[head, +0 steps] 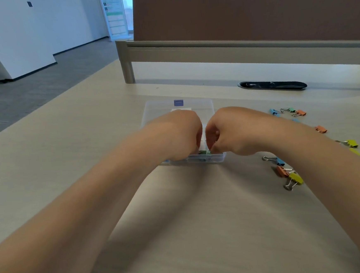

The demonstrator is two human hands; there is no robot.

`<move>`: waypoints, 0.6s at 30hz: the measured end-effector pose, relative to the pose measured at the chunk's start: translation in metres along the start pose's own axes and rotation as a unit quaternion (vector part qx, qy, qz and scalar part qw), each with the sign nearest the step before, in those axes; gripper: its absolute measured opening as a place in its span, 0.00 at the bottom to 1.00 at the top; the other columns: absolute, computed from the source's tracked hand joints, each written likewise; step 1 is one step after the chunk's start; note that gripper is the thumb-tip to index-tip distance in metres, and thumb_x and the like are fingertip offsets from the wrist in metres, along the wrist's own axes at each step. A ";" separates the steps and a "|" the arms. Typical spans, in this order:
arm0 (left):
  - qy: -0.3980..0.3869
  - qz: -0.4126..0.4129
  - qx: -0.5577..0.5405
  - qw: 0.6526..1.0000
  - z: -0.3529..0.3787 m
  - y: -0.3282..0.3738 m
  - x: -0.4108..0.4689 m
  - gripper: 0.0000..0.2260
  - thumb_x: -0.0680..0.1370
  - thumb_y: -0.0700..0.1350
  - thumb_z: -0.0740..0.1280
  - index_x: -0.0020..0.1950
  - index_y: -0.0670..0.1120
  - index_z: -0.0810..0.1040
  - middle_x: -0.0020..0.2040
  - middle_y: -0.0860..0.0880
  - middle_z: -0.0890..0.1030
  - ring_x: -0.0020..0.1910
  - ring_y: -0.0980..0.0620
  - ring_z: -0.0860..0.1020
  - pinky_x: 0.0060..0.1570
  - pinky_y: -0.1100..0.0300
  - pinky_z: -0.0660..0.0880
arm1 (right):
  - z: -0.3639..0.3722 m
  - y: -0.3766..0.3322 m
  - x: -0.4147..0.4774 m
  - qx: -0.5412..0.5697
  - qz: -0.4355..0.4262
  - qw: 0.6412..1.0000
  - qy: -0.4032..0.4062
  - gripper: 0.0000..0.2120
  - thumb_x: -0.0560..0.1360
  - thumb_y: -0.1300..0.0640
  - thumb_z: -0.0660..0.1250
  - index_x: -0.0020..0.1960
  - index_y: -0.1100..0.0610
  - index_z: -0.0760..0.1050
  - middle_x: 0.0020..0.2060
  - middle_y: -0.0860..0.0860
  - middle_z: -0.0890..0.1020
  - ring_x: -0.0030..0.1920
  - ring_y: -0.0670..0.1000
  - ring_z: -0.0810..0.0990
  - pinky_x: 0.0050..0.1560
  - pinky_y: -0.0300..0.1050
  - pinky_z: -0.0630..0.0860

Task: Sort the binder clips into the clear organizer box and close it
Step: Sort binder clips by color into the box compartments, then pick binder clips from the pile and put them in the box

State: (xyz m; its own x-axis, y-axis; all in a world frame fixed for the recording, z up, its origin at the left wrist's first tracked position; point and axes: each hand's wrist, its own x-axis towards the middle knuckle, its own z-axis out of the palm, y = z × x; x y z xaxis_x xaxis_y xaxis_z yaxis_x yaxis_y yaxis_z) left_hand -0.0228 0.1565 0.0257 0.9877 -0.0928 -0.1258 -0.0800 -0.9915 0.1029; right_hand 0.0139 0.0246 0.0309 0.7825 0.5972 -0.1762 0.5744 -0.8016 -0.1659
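Head camera: clear organizer box (198,159) sat mid-tabletop (89,143), lid (179,106) open flat behind it. Left hand (174,134) and right hand (228,132) hung over it, fingers curled down beside green clips (205,153); grip could not be told. Loose binder clips (294,178) lay scattered to the right.

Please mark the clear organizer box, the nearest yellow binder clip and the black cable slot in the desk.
clear organizer box (217,158): head view, on its near front wall.
yellow binder clip (297,178): head view, on its yellow body.
black cable slot (273,85): head view, on its dark middle.
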 end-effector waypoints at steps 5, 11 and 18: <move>0.046 0.019 -0.049 0.998 -0.007 -0.002 0.001 0.05 0.77 0.45 0.68 0.51 0.48 0.82 0.45 0.50 0.82 0.44 0.50 0.79 0.45 0.59 0.75 | -0.004 0.005 0.001 0.009 0.002 1.000 0.012 0.04 0.74 0.56 0.71 0.42 0.49 0.80 0.40 0.47 0.82 0.42 0.49 0.80 0.42 0.44 0.77; 0.150 0.027 -0.146 0.977 -0.006 -0.001 0.009 0.03 0.78 0.47 0.66 0.44 0.54 0.76 0.42 0.56 0.77 0.42 0.54 0.76 0.43 0.60 0.73 | -0.020 0.021 -0.010 0.055 0.026 0.997 0.056 0.01 0.75 0.54 0.70 0.46 0.50 0.80 0.41 0.47 0.81 0.42 0.47 0.78 0.42 0.43 0.75; 0.139 0.058 -0.153 0.977 -0.022 0.039 0.027 0.04 0.78 0.49 0.65 0.46 0.50 0.78 0.42 0.56 0.78 0.40 0.55 0.75 0.41 0.60 0.73 | -0.037 0.067 -0.029 0.097 0.094 0.983 0.122 0.03 0.77 0.54 0.69 0.44 0.50 0.79 0.41 0.46 0.80 0.43 0.48 0.79 0.44 0.44 0.75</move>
State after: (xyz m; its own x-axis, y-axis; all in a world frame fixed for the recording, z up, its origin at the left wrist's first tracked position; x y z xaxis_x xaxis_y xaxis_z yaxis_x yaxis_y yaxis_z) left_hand 0.0039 0.1175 0.0476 0.9762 -0.1314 0.1728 -0.1910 -0.8980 0.3964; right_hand 0.0384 -0.0472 0.0605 0.9182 0.3960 0.0125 0.3764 -0.8620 -0.3396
